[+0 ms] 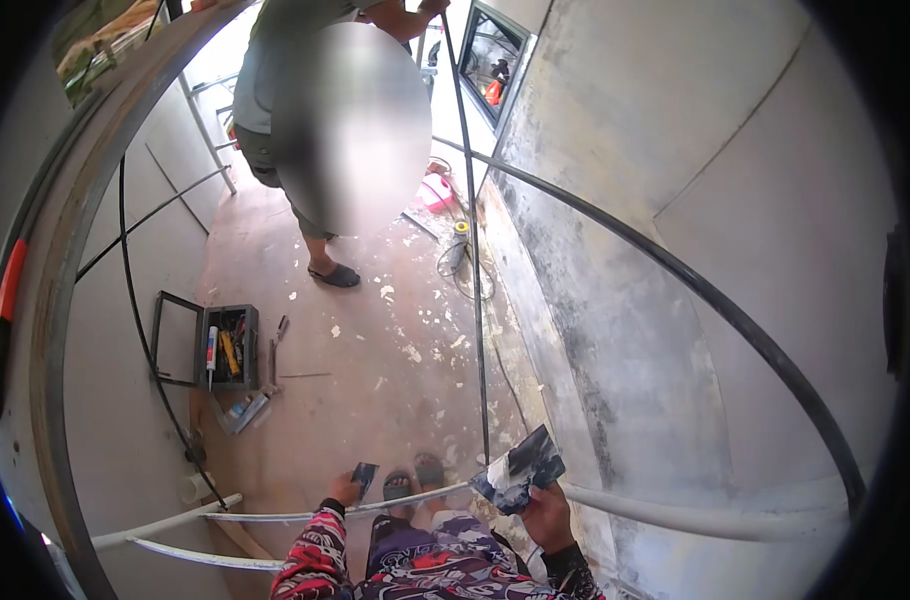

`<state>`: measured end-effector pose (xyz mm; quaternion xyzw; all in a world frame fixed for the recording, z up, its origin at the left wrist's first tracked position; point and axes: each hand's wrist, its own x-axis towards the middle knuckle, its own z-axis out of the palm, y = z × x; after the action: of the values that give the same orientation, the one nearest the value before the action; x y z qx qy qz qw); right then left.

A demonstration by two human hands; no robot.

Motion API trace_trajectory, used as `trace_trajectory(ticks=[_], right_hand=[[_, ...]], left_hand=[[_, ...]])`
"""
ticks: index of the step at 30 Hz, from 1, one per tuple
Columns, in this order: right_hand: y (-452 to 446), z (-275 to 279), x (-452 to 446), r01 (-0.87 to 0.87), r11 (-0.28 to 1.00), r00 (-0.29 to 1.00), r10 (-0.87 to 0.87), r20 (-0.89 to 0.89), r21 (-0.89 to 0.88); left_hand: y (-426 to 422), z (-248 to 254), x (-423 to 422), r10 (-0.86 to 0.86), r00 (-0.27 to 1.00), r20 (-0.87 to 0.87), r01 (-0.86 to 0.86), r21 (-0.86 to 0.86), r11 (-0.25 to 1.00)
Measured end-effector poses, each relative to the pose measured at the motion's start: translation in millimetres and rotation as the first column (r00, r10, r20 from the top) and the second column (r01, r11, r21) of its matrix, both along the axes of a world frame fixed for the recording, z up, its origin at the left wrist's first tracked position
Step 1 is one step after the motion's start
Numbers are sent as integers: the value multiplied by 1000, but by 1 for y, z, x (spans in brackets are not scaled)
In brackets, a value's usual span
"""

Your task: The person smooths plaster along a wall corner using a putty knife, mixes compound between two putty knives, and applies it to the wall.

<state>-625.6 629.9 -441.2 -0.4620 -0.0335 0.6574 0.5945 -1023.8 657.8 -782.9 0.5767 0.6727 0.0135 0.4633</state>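
Observation:
My left hand (345, 489), at the bottom centre, is closed around a small dark flat scraper (366, 475). Lower right of it, my right hand (549, 518) grips a wide dark plate (543, 458), smeared with grey and carrying a lump of white putty (499, 470). The plate is tilted and apart from the scraper. Both hands are in front of my body, near a white pipe (415, 497) that crosses at knee height. My sandalled feet (399, 484) show between them.
A patchy grey wall (615, 330) rises on the right, with black bars (695, 275) in front. Another person (285, 140) stands ahead. An open toolbox (250, 345) and loose tools (253, 408) lie at left. A corded tool (459, 240) and flakes (412, 352) lie on the floor.

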Motion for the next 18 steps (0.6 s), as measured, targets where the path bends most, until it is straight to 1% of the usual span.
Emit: trace_trajectory(ticks=[2,3,6,7,8,9,10,11,12,13,14,15,16,17,18], right_hand=[[-19,7,-10,42,999,999,-42,10,30],[-31,8,-9,51,998,999,-51,10,30],[-72,1,-4,79,997,996,-80,30,27],[-87,-2,-2,88,996,995,-89,36,30],[-104,-4,-3,105,994,993,-106,43,30],[-114,8,-9,159,987,985,-160,69,19],[-135,2,-16,142,989,977,-146,154,38],[-159,-10,-19,132,990,960,-140,242,49],[-185,-12,-26,131,990,933,-142,330,56],[-191,13,-38,270,962,949,-271,163,31],[-219,-2,-42,194,978,867,-205,454,70],[-250,-33,-38,117,991,696,-126,707,61],[-247,-22,-12,298,953,862,-296,411,62],[-243,-11,16,511,859,856,-509,87,-1],[-268,-4,6,528,848,840,-529,121,46]], left_hand=[[12,9,-17,-47,999,-13,46,-57,997],[23,38,-12,-77,997,1,77,-83,994],[33,26,-9,-276,961,-9,276,-27,961],[38,21,-2,-395,915,-83,397,9,918],[38,18,1,-435,898,-67,435,-22,900],[39,21,13,-480,876,-48,478,-53,877],[41,20,22,-534,846,-18,531,-76,844],[39,21,33,-537,844,7,532,-137,835],[35,22,45,-564,825,34,562,-144,814],[28,24,56,-594,802,61,596,-152,788],[25,28,68,-627,774,85,632,-155,759],[24,29,83,-691,716,102,698,-121,706],[21,7,146,-733,676,70,735,-131,665],[15,12,161,-791,604,91,796,-104,596],[8,16,172,-861,500,87,866,-50,498]])
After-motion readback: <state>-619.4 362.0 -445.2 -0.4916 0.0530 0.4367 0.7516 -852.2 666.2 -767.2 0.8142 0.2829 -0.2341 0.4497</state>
